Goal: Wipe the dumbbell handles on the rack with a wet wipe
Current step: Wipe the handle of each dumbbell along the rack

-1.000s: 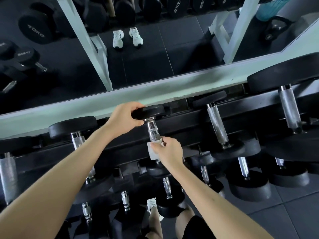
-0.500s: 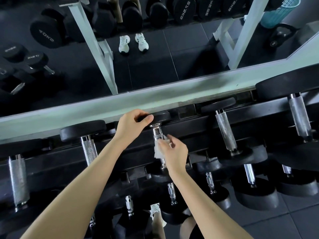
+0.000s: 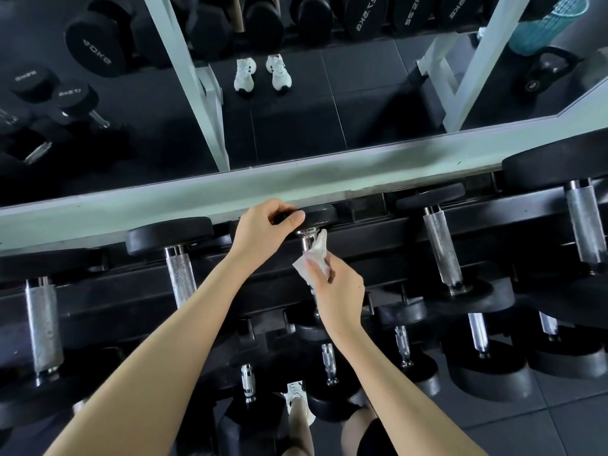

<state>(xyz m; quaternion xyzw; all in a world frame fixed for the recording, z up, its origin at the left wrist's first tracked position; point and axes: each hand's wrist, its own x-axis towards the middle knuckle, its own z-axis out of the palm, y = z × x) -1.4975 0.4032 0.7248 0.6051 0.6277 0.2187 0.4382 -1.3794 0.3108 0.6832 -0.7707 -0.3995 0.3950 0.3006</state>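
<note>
Hands work apart: left hand (image 3: 263,228) grips the black dumbbell head (image 3: 320,213), and right hand (image 3: 340,286) pinches the wet wipe (image 3: 312,263) onto the chrome handle (image 3: 306,243), on the top row of the rack (image 3: 378,232). The wipe seems soft and light. The dumbbell seems heavy and stiff, and its wet chrome is probably slippery, so the head is the safer hold. The handle's long axis runs from the mirror (image 3: 296,126) toward the person.

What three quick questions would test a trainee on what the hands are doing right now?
1. True or false: the left hand grips the black dumbbell head.
2. Which holds the wet wipe? A) left hand B) right hand C) neither
3. Fill in: the wet wipe lies against that dumbbell's chrome ____.
Key: 1 true; 2 B; 3 handle.
</note>
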